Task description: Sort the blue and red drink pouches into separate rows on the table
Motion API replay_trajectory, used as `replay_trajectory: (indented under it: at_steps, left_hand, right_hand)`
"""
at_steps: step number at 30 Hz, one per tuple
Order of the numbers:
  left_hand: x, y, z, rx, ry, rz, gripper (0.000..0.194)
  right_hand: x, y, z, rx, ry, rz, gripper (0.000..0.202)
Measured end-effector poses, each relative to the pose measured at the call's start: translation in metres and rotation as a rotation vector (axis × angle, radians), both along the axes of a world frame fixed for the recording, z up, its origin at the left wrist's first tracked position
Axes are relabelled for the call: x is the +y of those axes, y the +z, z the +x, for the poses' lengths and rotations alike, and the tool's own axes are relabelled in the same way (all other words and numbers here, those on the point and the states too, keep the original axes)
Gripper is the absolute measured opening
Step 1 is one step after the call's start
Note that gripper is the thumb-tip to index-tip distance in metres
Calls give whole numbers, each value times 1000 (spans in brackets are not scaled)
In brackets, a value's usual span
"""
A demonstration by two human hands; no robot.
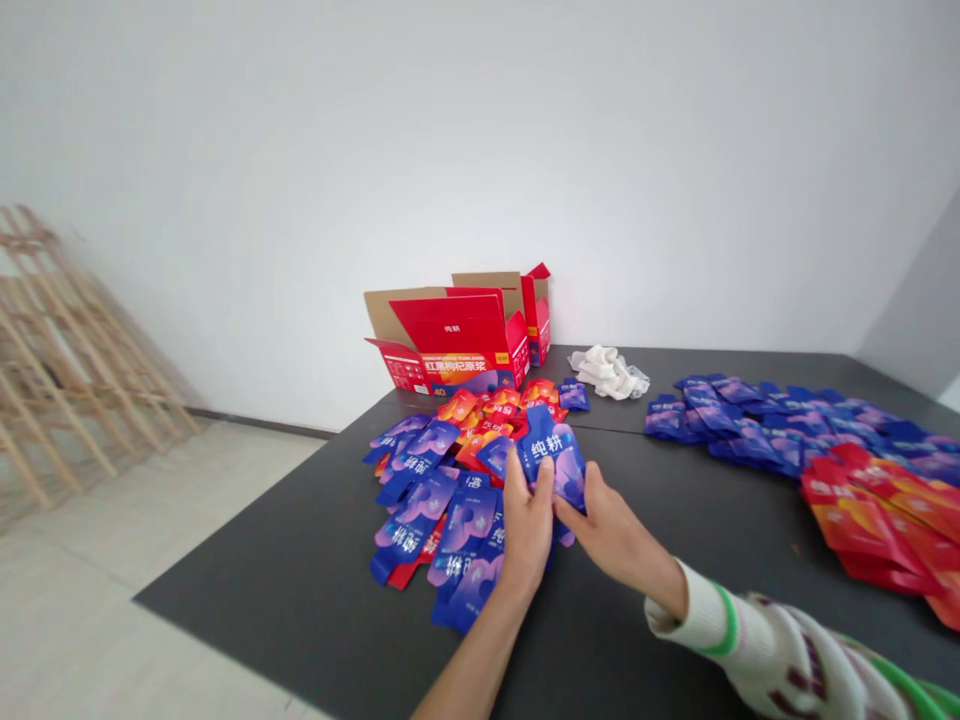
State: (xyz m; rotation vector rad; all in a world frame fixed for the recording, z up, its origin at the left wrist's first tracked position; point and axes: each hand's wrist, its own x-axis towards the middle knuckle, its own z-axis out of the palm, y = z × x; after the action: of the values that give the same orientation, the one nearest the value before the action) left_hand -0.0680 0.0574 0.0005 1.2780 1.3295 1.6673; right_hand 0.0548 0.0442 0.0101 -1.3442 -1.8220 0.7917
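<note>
Blue pouch, both hands, inside table edge

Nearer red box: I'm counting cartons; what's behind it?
Behind the nearer red box, a second open red box shows partly; its lower left is hidden, as is anything else low there.

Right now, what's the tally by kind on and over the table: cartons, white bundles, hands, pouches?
Red cartons: 2
White bundle: 1
Hands: 2
Pouches: overlapping, can't be counted
Total without pouches: 5
</note>
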Motion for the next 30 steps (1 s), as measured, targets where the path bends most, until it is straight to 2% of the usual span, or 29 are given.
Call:
replay_trajectory:
  at_steps: [3, 5, 8, 11, 14, 16, 21, 27, 30]
  left_hand:
    - [-2, 6, 0, -3, -16, -15, 44]
    - [-4, 12, 1, -18, -92, 5, 34]
    - [-7, 16, 4, -78, -227, 52, 28]
    - [-7, 14, 5, -145, -291, 42, 27]
    - [-5, 11, 3, -144, -262, 4, 27]
    - [-5, 11, 1, -66, -232, 13, 28]
    - [-9, 16, 2, 118, -198, 56, 30]
    - [-8, 14, 0, 65, -100, 44, 27]
    - [-6, 10, 0, -18, -87, -25, 29]
  right_hand:
    - [1, 11, 14, -88, 123, 58, 25]
    - [8, 21, 21, -79, 158, 113, 26]
    - [20, 30, 25, 47, 111, 229, 27]
    - [23, 26, 17, 186, 87, 310, 29]
    - [16, 16, 7, 259, 85, 316, 28]
    - [12, 13, 3, 294, 68, 301, 30]
    - [12, 14, 2, 379, 91, 210, 43]
    - [11, 14, 5, 359, 199, 200, 21]
    - [2, 10, 4, 375, 279, 151, 28]
